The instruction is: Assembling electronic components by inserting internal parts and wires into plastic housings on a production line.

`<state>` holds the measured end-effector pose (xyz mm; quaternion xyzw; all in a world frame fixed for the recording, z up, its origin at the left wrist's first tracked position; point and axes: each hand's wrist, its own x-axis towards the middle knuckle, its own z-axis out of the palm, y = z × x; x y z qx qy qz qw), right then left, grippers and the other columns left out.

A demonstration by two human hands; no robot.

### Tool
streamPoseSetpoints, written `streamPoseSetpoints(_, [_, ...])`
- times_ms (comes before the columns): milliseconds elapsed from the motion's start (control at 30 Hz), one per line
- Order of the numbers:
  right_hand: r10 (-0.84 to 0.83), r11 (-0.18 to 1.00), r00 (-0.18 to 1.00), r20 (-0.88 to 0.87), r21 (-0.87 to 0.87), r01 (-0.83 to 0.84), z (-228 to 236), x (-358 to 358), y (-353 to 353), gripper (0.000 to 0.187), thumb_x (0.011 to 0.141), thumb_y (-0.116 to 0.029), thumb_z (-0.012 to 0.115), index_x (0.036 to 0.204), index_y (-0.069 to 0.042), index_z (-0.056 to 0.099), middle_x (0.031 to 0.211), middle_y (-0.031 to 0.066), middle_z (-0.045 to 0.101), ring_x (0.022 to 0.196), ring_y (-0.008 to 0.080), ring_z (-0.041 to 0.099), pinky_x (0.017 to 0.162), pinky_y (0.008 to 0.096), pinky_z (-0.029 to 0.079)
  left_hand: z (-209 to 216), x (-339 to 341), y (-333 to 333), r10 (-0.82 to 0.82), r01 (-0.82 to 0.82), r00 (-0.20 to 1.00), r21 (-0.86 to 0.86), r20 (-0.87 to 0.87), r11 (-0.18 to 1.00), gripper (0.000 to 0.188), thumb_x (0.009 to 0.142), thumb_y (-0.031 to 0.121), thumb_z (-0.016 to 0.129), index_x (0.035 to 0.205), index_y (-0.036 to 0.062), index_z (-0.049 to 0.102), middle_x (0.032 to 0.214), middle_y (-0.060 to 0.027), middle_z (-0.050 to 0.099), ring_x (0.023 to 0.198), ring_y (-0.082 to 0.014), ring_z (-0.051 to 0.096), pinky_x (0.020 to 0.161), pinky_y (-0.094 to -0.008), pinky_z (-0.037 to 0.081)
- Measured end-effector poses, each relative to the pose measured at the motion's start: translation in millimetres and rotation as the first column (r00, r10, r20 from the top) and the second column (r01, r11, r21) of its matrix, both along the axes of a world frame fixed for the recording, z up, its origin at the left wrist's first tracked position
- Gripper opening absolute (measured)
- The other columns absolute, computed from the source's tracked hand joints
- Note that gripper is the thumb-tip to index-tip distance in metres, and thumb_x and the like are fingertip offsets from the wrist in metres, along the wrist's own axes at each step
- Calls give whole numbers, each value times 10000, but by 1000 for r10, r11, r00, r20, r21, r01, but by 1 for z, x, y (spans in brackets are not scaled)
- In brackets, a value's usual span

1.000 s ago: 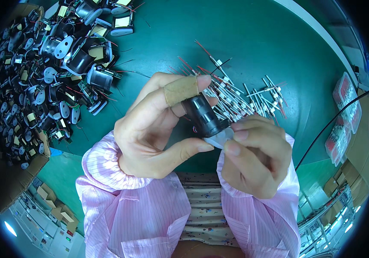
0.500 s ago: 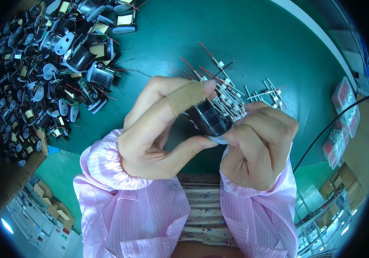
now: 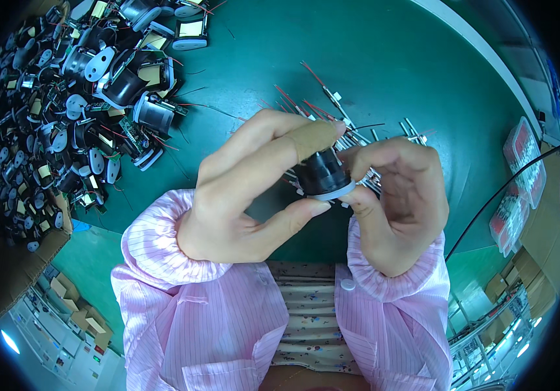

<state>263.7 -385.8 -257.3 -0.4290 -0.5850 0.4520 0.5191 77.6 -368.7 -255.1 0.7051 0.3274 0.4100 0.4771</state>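
Observation:
In front of my chest, my left hand [image 3: 247, 189] grips a black cylindrical part [image 3: 319, 174] with a pale grey end disc. The disc faces toward me and rests on the left thumb; a tan wrap covers one finger, whose tip reaches over the far end. From the other side, my right hand [image 3: 400, 202] has thumb and index finger closed at the part's right edge, its other fingers curled. A thin dark wire sticks out past the far end. Beyond the hands lies a bundle of thin white rods with red leads [image 3: 352, 130], partly hidden.
A large heap of similar black parts [image 3: 120, 88] with grey discs, wires and small circuit boards fills the left side, partly inside a cardboard box [image 3: 45, 270]. Clear plastic boxes [image 3: 521, 163] holding red-and-white pieces stand at the right, beside a black cable [image 3: 488, 212]. The tabletop [image 3: 254, 45] is green.
The black part has turned more upright, its grey disc now more visible. My right hand has rolled and opened its curl, its fingertips shifting up along the part.

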Motion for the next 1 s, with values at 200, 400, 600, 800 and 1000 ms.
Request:
streamPoseSetpoints(200, [161,899,939,-305,-346,-267,12,6,2,166,836,55,645,992,71,590,875,95,627,783,136,617,735,266,515,1,9,-5,91,108,932,-508,352,855,590,772,15,666,1277,-170,425,1072,-176,550,940,-210,556,811,-309,462])
streamPoseSetpoints(400, [80,848,910,-407,-451,-277,17,1,-1,174,860,50,617,1030,87,596,917,123,649,805,145,636,746,271,539,3,9,-7,172,89,927,-639,335,764,572,807,66,649,1277,-169,424,1111,-221,589,981,-228,592,853,-327,467])
streamPoseSetpoints(600, [76,837,914,-398,-473,-276,17,1,-2,159,864,46,609,1017,87,596,896,114,653,788,135,643,709,270,554,3,10,-10,212,54,930,-684,299,728,585,808,119,674,1260,-170,441,1204,-242,562,1062,-260,590,918,-356,462])
streamPoseSetpoints(800, [90,827,945,-314,-504,-247,17,4,0,109,835,36,628,939,59,608,832,82,651,732,95,621,674,241,524,-3,10,-14,161,38,951,-618,263,785,598,809,141,689,1259,-168,445,1189,-224,567,1083,-250,564,924,-354,442])
streamPoseSetpoints(1000, [101,874,976,-193,-452,-180,17,3,-1,90,786,48,635,875,45,621,760,55,629,648,70,560,589,217,452,-12,13,-17,136,3,953,-457,270,890,603,810,155,689,1252,-174,442,1100,-201,559,990,-240,565,889,-347,436])
